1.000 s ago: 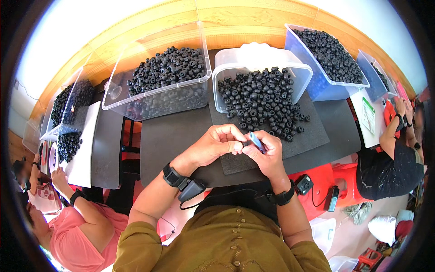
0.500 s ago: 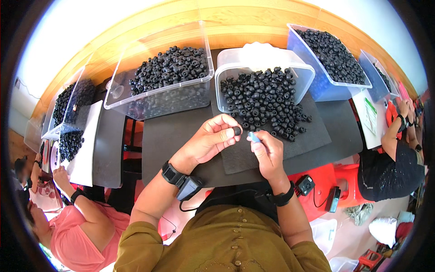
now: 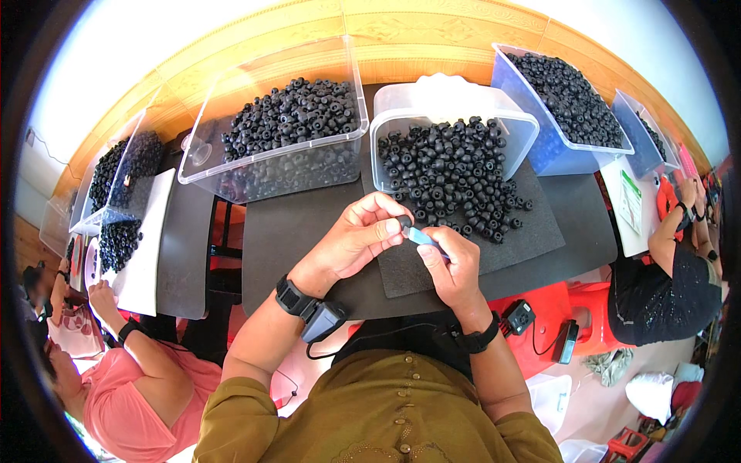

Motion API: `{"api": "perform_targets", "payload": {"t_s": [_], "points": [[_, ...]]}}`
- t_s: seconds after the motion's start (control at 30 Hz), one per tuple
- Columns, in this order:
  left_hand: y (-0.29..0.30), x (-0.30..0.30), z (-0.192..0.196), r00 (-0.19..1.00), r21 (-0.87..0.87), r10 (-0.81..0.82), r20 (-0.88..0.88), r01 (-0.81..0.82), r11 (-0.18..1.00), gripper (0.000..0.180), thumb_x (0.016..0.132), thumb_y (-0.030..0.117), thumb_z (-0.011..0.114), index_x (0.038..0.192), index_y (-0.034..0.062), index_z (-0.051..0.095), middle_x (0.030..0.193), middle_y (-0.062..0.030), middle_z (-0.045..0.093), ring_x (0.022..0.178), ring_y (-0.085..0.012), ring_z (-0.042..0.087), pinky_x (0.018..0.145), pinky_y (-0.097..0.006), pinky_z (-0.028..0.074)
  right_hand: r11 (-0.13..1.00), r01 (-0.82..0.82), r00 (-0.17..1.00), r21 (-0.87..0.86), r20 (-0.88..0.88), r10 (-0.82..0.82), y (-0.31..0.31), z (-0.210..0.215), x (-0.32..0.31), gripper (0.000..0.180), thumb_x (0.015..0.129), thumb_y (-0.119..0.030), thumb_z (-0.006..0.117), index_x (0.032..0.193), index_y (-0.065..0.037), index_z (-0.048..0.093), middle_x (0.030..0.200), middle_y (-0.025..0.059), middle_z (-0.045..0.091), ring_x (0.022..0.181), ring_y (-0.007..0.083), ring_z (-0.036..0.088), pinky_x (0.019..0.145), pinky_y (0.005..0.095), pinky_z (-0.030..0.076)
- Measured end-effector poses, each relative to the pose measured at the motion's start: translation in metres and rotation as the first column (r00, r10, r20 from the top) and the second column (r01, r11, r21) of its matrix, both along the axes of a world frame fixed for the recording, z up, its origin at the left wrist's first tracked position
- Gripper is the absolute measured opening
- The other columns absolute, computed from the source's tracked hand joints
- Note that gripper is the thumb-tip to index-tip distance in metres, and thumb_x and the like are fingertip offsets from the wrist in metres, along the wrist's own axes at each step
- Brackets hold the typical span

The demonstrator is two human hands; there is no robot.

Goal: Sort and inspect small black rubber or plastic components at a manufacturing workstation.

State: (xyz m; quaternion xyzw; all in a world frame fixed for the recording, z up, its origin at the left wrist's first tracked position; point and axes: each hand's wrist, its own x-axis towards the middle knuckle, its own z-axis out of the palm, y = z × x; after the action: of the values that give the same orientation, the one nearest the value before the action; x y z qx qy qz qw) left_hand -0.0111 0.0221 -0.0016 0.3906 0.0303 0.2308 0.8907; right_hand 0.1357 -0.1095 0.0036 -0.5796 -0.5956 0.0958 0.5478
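Observation:
Between thumb and fingers, my left hand pinches a small round black piece with a hole-like end. My right hand grips a slim light-blue tool, its short pale tip touching or very close to that piece; the exact kind of tool is too small to tell. Just beyond both hands, a heap of similar black pieces spills from a clear tub lying on its side onto a dark mat.
A clear bin of black pieces stands at the back left, a bluish bin of them at the back right. To the left, a person in pink works at another table. At the right, another person's arm reaches over a white board.
My right hand has shifted left, bringing the blue tool's tip to the black piece. My left hand has stayed nearly in place, still holding the piece.

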Motion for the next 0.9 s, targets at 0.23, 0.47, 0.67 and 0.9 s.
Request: {"api": "perform_targets", "payload": {"t_s": [0.23, 0.47, 0.67, 0.9], "points": [[-0.0001, 0.0003, 0.0004, 1.000, 0.028, 0.023, 0.013, -0.024, 0.999, 0.018, 0.090, 0.004, 0.064, 0.106, 0.0051, 0.058, 0.105, -0.0079, 0.063, 0.089, -0.0127, 0.061, 0.081, -0.025, 0.052, 0.999, 0.031, 0.999, 0.017, -0.040, -0.030, 0.0009, -0.0031, -0.0005, 0.013, 0.087, -0.014, 0.064, 0.091, -0.001, 0.065, 0.067, 0.0091, 0.058, 0.050, 0.0187, 0.051, 0.048, 0.0300, 0.039], [0.0011, 0.0005, 0.0007, 0.999, 0.032, 0.014, 0.037, -0.016, 0.999, 0.017, 0.090, 0.004, 0.064, 0.106, 0.0050, 0.058, 0.104, -0.0083, 0.063, 0.088, -0.0125, 0.060, 0.080, -0.025, 0.052, 1.000, 0.025, 0.999, -0.002, -0.028, -0.026, 0.0008, -0.0021, -0.0004, 0.014, 0.088, -0.015, 0.064, 0.090, -0.001, 0.065, 0.066, 0.0092, 0.057, 0.050, 0.0192, 0.051, 0.048, 0.0301, 0.039], [0.0009, -0.0003, 0.0018, 1.000, 0.031, 0.003, 0.018, -0.003, 1.000, 0.016, 0.091, 0.006, 0.063, 0.106, 0.0046, 0.058, 0.103, -0.0078, 0.063, 0.088, -0.0120, 0.060, 0.080, -0.024, 0.051, 1.000, 0.019, 0.999, 0.004, -0.026, -0.019, 0.0007, -0.0015, -0.0005, 0.014, 0.088, -0.015, 0.064, 0.090, -0.002, 0.065, 0.066, 0.0092, 0.057, 0.049, 0.0194, 0.051, 0.047, 0.0302, 0.038], [-0.0018, -0.0030, 0.0018, 0.996, 0.020, -0.090, -0.026, 0.090, 0.996, 0.014, 0.092, 0.009, 0.063, 0.104, 0.0051, 0.058, 0.097, -0.0050, 0.063, 0.086, -0.0108, 0.060, 0.077, -0.023, 0.051, 0.999, 0.038, 0.996, -0.005, -0.075, -0.038, 0.0009, -0.0027, 0.0003, 0.016, 0.089, -0.016, 0.063, 0.091, 0.000, 0.064, 0.065, 0.0092, 0.056, 0.050, 0.0178, 0.050, 0.048, 0.0288, 0.038]]}}
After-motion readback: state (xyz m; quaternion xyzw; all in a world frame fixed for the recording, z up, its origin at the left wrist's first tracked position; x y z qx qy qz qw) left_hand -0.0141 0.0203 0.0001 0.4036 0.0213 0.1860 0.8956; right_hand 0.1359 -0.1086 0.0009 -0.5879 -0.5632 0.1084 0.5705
